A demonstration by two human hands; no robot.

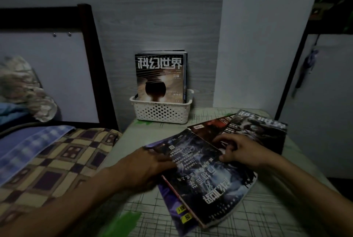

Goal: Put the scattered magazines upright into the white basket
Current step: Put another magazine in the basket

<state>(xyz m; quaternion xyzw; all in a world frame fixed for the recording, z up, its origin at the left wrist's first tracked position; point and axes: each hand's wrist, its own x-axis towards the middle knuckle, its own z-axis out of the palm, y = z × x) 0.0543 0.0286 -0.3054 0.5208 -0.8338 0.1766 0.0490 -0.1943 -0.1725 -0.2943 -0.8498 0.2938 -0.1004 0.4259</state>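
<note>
A white perforated basket [162, 112] stands at the table's far edge against the wall, with magazines [160, 76] upright inside it. Several magazines lie scattered on the table. The nearest is a dark blue magazine [206, 177] lying on top of a purple one [172, 208]. My left hand [147, 166] grips its left edge, fingers on the cover. My right hand [238, 148] holds its far right edge, thumb beneath. Behind lie a red magazine [212, 125] and a dark one with white title [261, 125].
The table has a pale green cloth with line pattern [267, 208]. To the left is a bed with a checked blanket [57, 160] and a dark headboard [91, 60]. A dark frame post [298, 60] stands at the right.
</note>
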